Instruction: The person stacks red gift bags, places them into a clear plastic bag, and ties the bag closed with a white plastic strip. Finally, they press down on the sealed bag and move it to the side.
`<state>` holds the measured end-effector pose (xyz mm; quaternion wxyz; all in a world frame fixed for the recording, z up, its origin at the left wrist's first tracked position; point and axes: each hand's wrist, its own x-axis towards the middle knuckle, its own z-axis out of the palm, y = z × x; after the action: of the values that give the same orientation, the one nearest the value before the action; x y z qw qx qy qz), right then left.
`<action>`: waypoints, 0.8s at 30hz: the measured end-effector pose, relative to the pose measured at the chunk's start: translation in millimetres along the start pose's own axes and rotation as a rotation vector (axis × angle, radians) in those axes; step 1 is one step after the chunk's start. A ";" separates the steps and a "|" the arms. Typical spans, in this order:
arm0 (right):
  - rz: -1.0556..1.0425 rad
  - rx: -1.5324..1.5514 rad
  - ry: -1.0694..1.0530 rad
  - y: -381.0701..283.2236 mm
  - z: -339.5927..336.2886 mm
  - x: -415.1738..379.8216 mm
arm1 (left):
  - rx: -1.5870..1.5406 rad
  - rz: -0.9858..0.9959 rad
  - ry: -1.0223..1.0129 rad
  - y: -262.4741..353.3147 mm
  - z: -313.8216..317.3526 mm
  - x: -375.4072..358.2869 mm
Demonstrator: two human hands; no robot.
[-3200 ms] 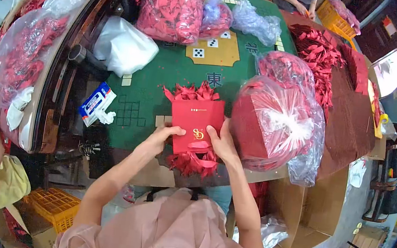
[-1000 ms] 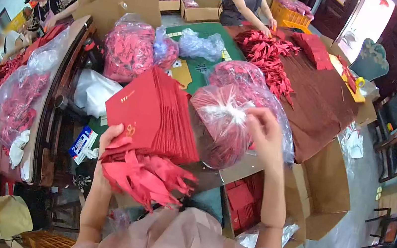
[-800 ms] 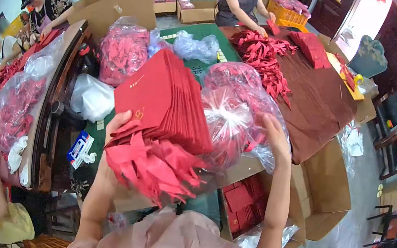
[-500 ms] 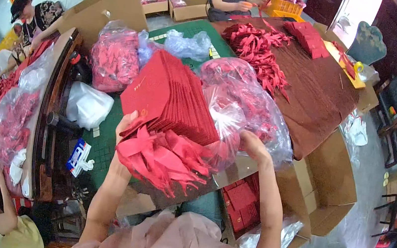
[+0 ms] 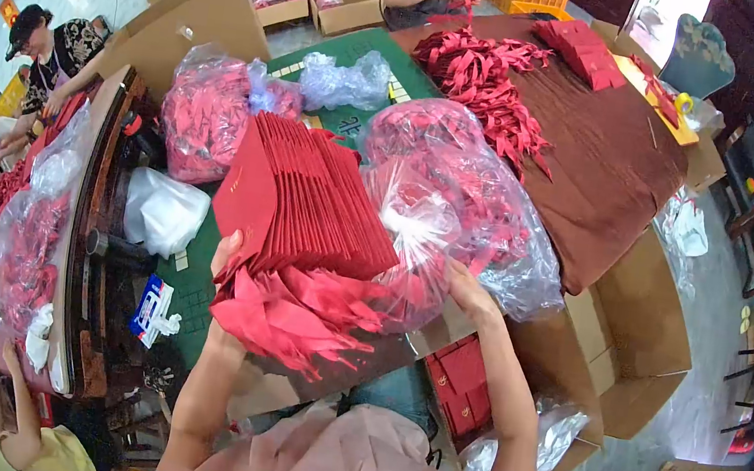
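Observation:
A thick stack of red card envelopes [image 5: 320, 199] with red ribbon tails [image 5: 294, 320] hanging from its near end is in front of me. My left hand [image 5: 227, 259] is closed round the stack's left side, its fingers partly hidden behind it. Against the stack's right end bulges a knotted-looking clear plastic bag [image 5: 416, 226], red showing through it. My right hand [image 5: 469, 293] grips the right side of this bag, fingertips partly hidden by the plastic. Right behind lies a larger clear bag of red ribboned pieces [image 5: 494, 213].
A brown cloth [image 5: 596, 160] bears a heap of red ribbons [image 5: 487, 88]. An open carton [image 5: 626, 335] stands at right, and red envelopes lie in a box [image 5: 462, 385] below. A white plastic bag [image 5: 166, 212] is at left. Co-workers sit at the left table and far side.
The stack has shifted slightly left, its far top has dropped, and more envelope edges show. Both hands have moved a little left and down with it. The view has shifted slightly.

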<state>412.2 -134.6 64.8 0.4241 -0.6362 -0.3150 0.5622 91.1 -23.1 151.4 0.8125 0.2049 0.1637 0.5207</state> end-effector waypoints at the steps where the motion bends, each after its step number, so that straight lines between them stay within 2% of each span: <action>1: 0.034 -0.026 0.024 -2.1 1.2 -2.0 | 0.004 -0.008 -0.002 -0.7 3.5 3.5; 4: -0.076 -0.020 -0.048 10.8 -0.6 3.5 | 0.011 -0.030 -0.006 -2.9 9.6 5.5; 6: -0.029 0.093 -0.069 12.1 1.7 0.9 | 0.014 -0.042 -0.012 -3.7 13.6 9.3; 9: -0.062 0.049 -0.044 66.9 -2.0 30.9 | 0.016 -0.059 -0.017 -0.1 16.3 11.2; 12: -0.077 -0.111 -0.006 48.0 8.0 10.5 | 0.020 -0.072 -0.019 3.6 17.4 8.7; 13: -0.042 0.079 -0.025 34.4 17.2 1.0 | 0.022 -0.077 -0.020 4.7 16.0 4.0; 18: -0.063 0.013 -0.057 9.4 19.8 -14.9 | 0.025 -0.107 -0.025 8.3 25.0 12.7; 21: -0.064 -0.023 -0.088 21.8 19.3 -9.9 | 0.025 -0.124 -0.028 8.0 31.0 17.2; 24: -0.157 0.117 -0.067 26.4 25.9 -10.7 | 0.028 -0.146 -0.035 11.0 33.6 18.4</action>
<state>382.9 -150.8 45.8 0.4925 -0.5647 -0.3447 0.5655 106.1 -7.6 184.9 0.8480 0.2130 0.1710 0.4542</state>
